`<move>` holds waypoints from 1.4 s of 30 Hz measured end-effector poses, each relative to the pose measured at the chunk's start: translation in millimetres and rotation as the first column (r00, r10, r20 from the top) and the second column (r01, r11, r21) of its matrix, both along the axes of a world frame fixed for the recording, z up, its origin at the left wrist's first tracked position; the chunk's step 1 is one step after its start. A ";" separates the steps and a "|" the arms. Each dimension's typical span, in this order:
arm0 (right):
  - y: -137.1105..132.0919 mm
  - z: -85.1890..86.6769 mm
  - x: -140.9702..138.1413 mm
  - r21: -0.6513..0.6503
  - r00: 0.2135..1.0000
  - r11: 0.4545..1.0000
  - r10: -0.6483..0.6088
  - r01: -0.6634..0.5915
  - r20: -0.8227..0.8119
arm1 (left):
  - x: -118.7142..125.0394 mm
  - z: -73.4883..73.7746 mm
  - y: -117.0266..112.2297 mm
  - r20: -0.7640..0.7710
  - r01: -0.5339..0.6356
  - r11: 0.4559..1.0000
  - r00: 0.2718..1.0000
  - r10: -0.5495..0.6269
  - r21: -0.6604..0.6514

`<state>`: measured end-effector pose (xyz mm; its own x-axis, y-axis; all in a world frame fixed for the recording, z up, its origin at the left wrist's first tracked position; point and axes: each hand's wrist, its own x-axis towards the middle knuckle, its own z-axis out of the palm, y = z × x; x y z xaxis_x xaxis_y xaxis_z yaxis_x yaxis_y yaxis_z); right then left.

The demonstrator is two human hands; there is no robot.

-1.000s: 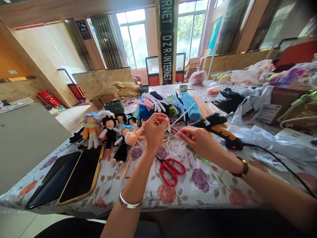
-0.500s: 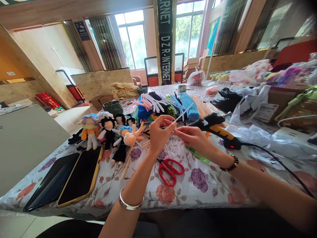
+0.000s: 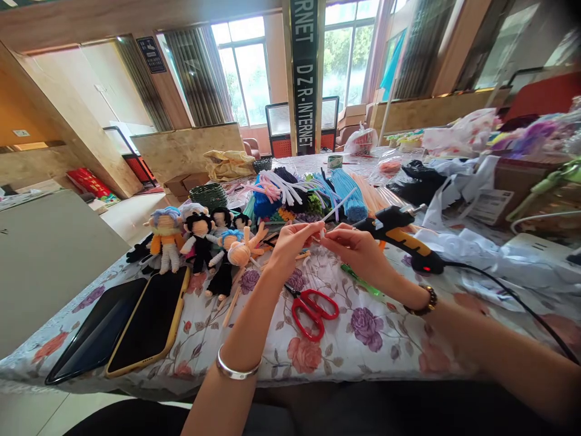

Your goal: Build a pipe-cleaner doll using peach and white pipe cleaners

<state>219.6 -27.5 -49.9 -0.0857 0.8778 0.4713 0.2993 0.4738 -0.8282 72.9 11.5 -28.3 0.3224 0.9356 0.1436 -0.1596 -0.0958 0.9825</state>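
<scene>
My left hand (image 3: 290, 245) and my right hand (image 3: 358, 248) meet above the flowered tablecloth (image 3: 372, 345), fingertips pinched together on a thin white pipe cleaner (image 3: 338, 207) that sticks up and to the right. Red-handled scissors (image 3: 313, 309) lie on the cloth just below my hands. A black and orange glue gun (image 3: 402, 237) rests to the right of my right hand, its cable trailing off right. A heap of coloured pipe cleaners (image 3: 302, 194) lies behind my hands.
Several small pipe-cleaner dolls (image 3: 200, 239) stand left of my hands. Two phones (image 3: 122, 327) lie face up near the table's left front corner. A green basket (image 3: 209, 195), plastic bags (image 3: 454, 181) and boxes crowd the back and right side.
My two hands have come together from slightly apart; the right hand rose and moved left until both pinch the white pipe cleaner.
</scene>
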 end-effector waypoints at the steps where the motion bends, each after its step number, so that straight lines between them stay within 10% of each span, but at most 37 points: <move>1: -0.7 0.3 -0.4 0.010 1.000 1.000 -0.006 0.006 0.012 | -0.1 -0.4 0.4 -0.003 -0.002 1.000 1.000 0.002 0.005; 22: -3.4 9.7 1.2 -0.008 0.989 0.994 -0.110 0.112 0.095 | 0.0 -2.5 1.4 0.006 0.025 0.999 1.000 -0.025 -0.030; 27: -4.6 9.1 1.6 -0.029 0.963 0.988 -0.139 0.150 0.229 | 0.8 0.1 3.7 0.161 -0.118 0.992 0.979 0.123 -0.042; 36: -42.7 2.7 -25.7 -0.033 0.569 0.982 0.134 -0.185 0.811 | -3.7 4.1 12.2 0.347 -0.292 0.940 0.875 0.337 -0.175; 42: -55.6 -1.6 -35.0 -0.048 0.442 0.997 0.069 -0.058 0.894 | -4.2 5.3 11.0 0.349 -0.296 0.936 0.871 0.346 -0.192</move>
<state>184.6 -83.1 -51.4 -0.5109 0.8548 0.0911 0.8459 0.5188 -0.1236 68.7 22.5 -22.9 -0.0523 0.9965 0.0649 -0.4973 -0.0824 0.8637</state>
